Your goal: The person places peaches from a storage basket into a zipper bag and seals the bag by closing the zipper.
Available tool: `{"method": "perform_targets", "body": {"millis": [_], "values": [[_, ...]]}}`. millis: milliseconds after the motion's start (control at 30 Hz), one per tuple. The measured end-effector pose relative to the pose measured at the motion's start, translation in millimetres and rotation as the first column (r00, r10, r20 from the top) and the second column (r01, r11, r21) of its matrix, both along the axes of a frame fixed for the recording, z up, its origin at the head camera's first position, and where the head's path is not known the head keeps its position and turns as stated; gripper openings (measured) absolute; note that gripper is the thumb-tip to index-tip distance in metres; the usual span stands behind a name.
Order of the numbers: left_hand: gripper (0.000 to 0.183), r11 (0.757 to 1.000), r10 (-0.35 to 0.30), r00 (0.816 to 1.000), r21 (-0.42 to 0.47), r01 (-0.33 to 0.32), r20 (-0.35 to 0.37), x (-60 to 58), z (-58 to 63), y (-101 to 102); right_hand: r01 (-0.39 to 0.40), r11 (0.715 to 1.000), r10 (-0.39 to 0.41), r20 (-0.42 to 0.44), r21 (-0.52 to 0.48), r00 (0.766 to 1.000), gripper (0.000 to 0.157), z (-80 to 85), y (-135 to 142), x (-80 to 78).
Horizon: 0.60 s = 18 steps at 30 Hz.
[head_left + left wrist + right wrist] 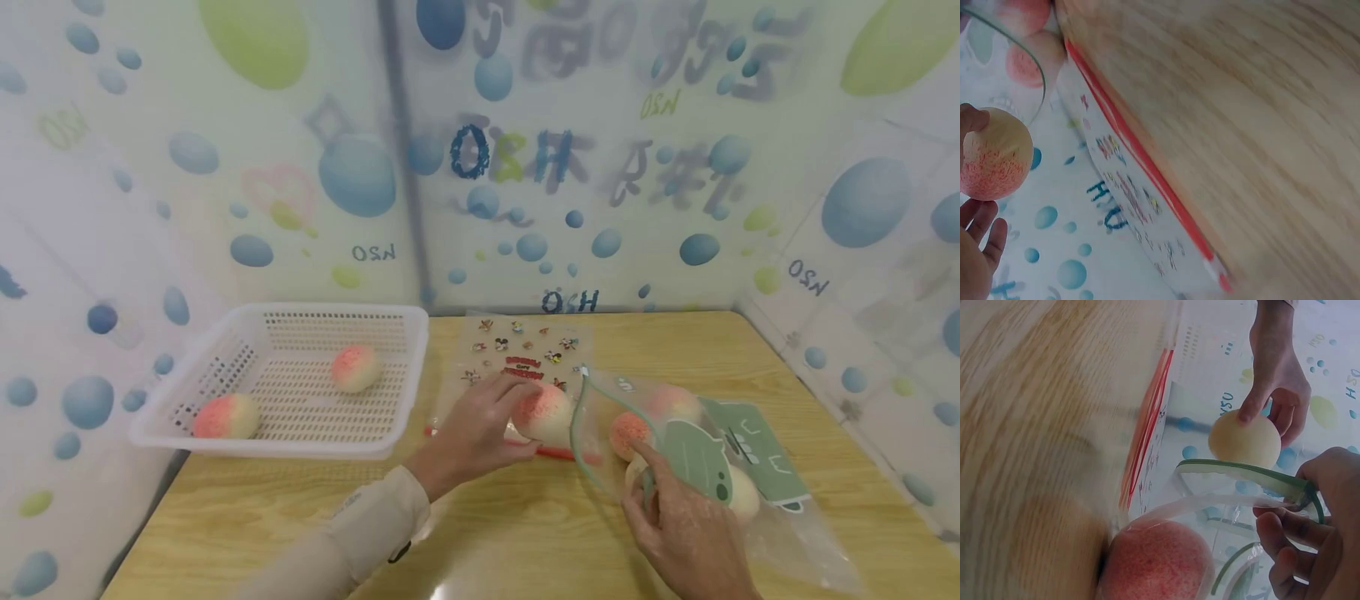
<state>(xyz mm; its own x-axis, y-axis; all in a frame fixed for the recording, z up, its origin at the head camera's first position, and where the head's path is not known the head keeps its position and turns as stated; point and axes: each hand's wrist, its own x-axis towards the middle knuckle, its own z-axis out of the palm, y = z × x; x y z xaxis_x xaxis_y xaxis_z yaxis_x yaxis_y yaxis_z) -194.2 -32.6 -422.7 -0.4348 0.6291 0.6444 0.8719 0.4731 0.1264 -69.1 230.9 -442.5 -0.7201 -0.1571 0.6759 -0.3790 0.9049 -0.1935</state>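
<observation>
My left hand grips a pink and cream peach between thumb and fingers, right beside the mouth of a clear zip bag. The right wrist view shows that peach raised just off the bag's green rim. With thumb and fingers, my right hand pinches the green edge of the zip bag, whose mouth gapes toward the left. Several peaches lie inside this bag, one pink one close to the right wrist camera. Green cartoon prints cover part of them.
A white plastic basket with two peaches stands on the left of the wooden table. Behind my left hand lies another clear bag with small cartoon prints and a red zip edge. Patterned curtains enclose the table.
</observation>
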Motion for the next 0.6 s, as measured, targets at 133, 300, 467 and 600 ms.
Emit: {"method": "perform_targets", "body": {"millis": [133, 300, 467, 600], "values": [[0.063, 0.999, -0.007, 0.999, -0.037, 0.008, 0.037, 2.5, -4.1, 18, 0.009, 1.000, -0.009, 0.005, 0.001, 1.000, 0.054, -0.2, 0, -0.2], [0.061, 0.993, -0.004, 0.997, -0.116, 0.013, 0.079, 2.3, -6.8, 41, 0.035, 0.999, -0.035, 0.020, 0.014, 0.999, 0.055, 0.2, 1, 1.1], [0.060, 0.985, -0.030, 0.992, -0.167, 0.050, 0.121, 2.5, -15.7, 55, 0.022, 1.000, -0.023, 0.011, 0.006, 1.000, 0.057, -1.3, 2, 1.3], [0.062, 0.982, -0.041, 0.991, -0.179, 0.063, 0.126, 5.2, -22.5, 61, -0.010, 1.000, 0.010, 0.014, -0.015, 1.000, 0.057, -2.5, 0, 0.9]]}}
